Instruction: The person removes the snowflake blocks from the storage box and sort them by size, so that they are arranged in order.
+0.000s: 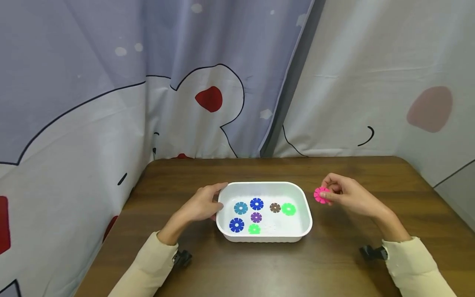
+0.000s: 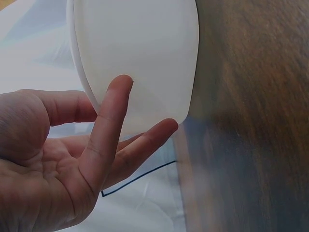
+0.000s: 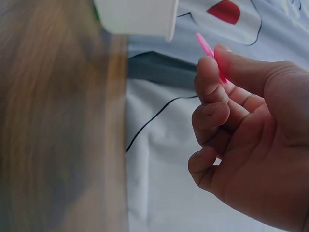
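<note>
A white plastic tray [image 1: 264,239] stands on the table. My left hand [image 1: 200,204] grips its left end, with the thumb at the rim and fingers against the outer wall, as the left wrist view shows on the tray [image 2: 154,58]. To the right of the tray, apart from it, my right hand [image 1: 343,193] pinches a pink notched plastic disc [image 1: 321,195] between thumb and index finger. Seen edge-on in the right wrist view, the pink disc [image 3: 204,45] sticks out past the fingertips while the other fingers curl.
Several notched discs lie flat inside the tray, among them a large blue disc [image 1: 236,225], a purple disc [image 1: 256,217], a brown disc [image 1: 275,208] and a green disc [image 1: 288,209]. A patterned curtain [image 1: 208,136] hangs behind the brown wooden table [image 1: 267,268].
</note>
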Action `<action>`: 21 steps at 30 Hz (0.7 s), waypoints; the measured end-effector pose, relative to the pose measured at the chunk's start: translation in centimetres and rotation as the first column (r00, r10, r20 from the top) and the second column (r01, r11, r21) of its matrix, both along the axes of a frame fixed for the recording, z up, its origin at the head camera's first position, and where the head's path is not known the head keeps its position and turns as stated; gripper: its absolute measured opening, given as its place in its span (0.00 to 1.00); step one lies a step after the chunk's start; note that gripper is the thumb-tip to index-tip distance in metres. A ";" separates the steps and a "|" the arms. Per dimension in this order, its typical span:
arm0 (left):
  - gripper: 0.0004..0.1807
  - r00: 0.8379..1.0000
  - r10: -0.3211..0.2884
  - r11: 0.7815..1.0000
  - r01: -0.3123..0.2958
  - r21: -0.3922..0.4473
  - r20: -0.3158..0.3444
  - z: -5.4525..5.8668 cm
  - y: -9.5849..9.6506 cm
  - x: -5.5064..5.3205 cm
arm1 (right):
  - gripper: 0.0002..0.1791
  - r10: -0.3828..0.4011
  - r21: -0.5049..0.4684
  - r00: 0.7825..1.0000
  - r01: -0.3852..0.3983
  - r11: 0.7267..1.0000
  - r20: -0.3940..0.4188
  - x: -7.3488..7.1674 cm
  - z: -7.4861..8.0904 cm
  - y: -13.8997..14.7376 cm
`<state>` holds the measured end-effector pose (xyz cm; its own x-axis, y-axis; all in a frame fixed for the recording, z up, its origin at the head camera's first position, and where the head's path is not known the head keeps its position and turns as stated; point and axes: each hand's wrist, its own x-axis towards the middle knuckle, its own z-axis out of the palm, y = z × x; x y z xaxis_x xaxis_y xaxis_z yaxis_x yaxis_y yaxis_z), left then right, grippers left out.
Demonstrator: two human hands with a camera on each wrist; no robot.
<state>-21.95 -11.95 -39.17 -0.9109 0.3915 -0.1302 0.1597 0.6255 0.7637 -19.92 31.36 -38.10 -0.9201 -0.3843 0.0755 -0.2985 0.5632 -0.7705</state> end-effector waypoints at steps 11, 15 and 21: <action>0.36 1.000 0.008 1.000 -0.008 0.002 0.006 -0.2 -0.1 0.1 | 0.06 0.022 0.132 1.000 -0.019 0.991 -0.018 -0.7 -2.5 1.9; 0.37 1.000 0.004 1.000 -0.004 -0.005 0.005 -0.2 0.0 0.1 | 0.09 0.028 0.182 0.999 -0.024 0.983 -0.021 -1.0 -3.1 2.0; 0.37 1.000 0.000 1.000 0.000 -0.008 -0.002 -0.1 0.0 0.0 | 0.10 0.032 0.216 0.999 -0.034 0.976 0.009 -1.4 -3.7 1.7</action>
